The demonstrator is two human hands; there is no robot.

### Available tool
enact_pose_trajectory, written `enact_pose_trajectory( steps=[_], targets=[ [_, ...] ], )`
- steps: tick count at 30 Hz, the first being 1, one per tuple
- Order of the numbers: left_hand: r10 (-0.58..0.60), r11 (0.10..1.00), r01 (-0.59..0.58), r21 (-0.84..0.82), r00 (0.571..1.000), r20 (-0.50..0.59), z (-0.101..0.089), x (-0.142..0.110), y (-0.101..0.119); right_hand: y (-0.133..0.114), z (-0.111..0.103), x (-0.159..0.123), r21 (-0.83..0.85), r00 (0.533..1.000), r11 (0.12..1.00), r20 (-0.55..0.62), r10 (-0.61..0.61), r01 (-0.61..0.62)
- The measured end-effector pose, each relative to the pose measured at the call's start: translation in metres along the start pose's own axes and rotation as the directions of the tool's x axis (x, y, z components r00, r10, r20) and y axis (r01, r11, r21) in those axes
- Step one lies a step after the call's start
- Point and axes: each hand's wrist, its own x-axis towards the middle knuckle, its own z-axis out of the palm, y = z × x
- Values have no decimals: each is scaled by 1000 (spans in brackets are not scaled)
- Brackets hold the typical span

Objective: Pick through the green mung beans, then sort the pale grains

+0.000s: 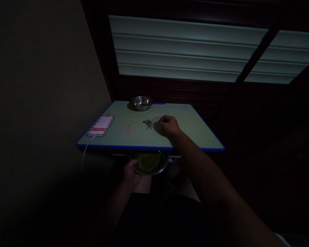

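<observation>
My left hand (pixel 130 173) grips the left rim of a metal bowl (pixel 162 168), thumb over the edge, just below the front edge of the table. Small green beans (pixel 148 161), like mung beans, cover the bowl's bottom. Above the tabletop, my right hand (pixel 169 125) is closed, its fingertips at a thin, see-through piece (pixel 155 122) whose kind I cannot make out in the dim light. Left of that piece lies a small scatter of dark and greenish bits (pixel 147 123).
A second metal bowl (pixel 141 103) stands at the back of the blue-edged table (pixel 195 137). On its left side lies a blurred-out phone (pixel 101 126) with a white cable (pixel 84 151) hanging down. A wall rises at left, and a slatted panel (pixel 180 48) behind.
</observation>
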Motion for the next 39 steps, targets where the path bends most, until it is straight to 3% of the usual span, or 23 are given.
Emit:
enact_pose_trajectory(
  steps=[9,16,22,28,35,39],
  targets=[
    [-19,999,19,-33,1000,4,-1,1,0,-3,-1,-1,-29,998,999,-58,30,-32],
    [-1,1000,2,-9,1000,7,-2,2,0,-5,-7,-2,-143,976,985,-206,71,-102],
    [-15,1000,15,5,1000,25,-3,2,0,-7,-5,-4,-66,992,991,-59,113,-117],
    [-3,1000,3,4,1000,15,-2,2,-1,-8,-6,-5,-85,991,992,-112,80,-90],
    [18,1000,-18,10,1000,25,-3,1,-1,-17,-4,-10,13,991,992,54,126,-126],
    [15,1000,-14,-7,1000,25,-2,1,-1,-18,-4,-11,23,991,993,60,116,-118]
  ],
)
